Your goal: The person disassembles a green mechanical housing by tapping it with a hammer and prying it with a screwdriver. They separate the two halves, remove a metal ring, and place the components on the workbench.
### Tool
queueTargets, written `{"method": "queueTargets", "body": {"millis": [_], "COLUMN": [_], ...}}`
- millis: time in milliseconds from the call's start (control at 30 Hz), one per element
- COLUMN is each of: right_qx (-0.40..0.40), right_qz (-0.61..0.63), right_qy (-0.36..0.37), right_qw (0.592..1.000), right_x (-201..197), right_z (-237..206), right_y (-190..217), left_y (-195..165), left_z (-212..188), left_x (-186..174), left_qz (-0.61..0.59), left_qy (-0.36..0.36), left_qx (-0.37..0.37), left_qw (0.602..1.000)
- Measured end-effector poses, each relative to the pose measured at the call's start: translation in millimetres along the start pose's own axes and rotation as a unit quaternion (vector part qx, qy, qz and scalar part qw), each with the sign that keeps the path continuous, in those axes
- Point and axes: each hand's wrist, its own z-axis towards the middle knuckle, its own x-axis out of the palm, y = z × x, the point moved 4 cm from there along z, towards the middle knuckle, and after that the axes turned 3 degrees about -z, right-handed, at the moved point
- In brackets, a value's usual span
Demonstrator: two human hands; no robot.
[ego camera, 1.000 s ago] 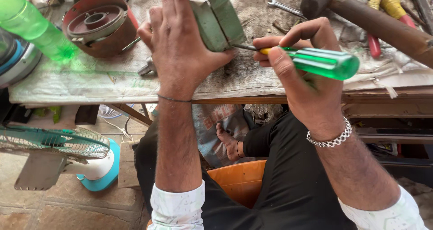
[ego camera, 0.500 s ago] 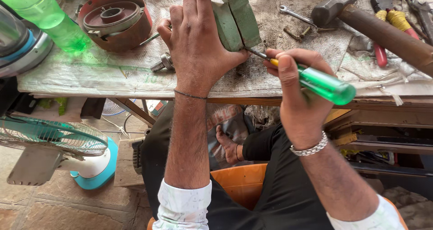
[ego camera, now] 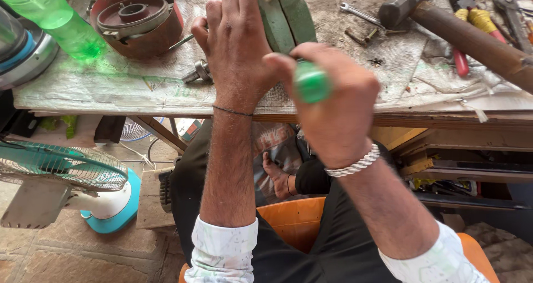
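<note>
A worn bench (ego camera: 139, 89) covered in stained cloth carries the work. At its near edge the right hand (ego camera: 333, 111) has its fingers clenched around a translucent green screwdriver handle (ego camera: 312, 82), butt end facing the camera. Just beyond, the left hand (ego camera: 236, 44) presses down on a dull green metal housing (ego camera: 288, 16), fingers curled over it. A rusty red round casing (ego camera: 136, 16) sits left, a hammer (ego camera: 444, 22) right.
</note>
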Motion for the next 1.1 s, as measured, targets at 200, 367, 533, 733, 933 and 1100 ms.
{"method": "queueTargets", "body": {"millis": [200, 367, 533, 733, 933, 1100], "right_qx": [0.16, -0.017, -0.03, -0.122, -0.126, -0.168], "right_qz": [0.094, 0.009, -0.012, 0.026, -0.014, 0.016], "right_qy": [0.062, 0.041, 0.105, 0.16, 0.173, 0.185], "right_qw": [0.981, 0.999, 0.994, 0.979, 0.977, 0.968], "right_x": [-9.0, -4.4, 0.5, -34.8, -54.1, -54.7], "right_z": [18.2, 16.1, 17.8, 26.0, 70.6, 59.3], "right_y": [-13.9, 4.8, 8.9, 43.6, 37.6, 14.4], "left_y": [0.0, -0.2, -14.9, -16.8, -10.3, -4.7], "left_z": [0.4, -0.6, 3.3, -2.1, -1.5, -0.8], "left_x": [-2.0, -3.5, -17.7, -14.4, -12.3, -9.6], "left_qz": [-0.023, -0.016, -0.042, -0.074, -0.097, -0.047], "left_qy": [-0.033, -0.021, -0.104, -0.007, -0.032, -0.018], "left_qx": [0.015, -0.02, 0.068, 0.011, 0.038, 0.027], "left_qw": [0.999, 0.999, 0.991, 0.997, 0.994, 0.998]}}
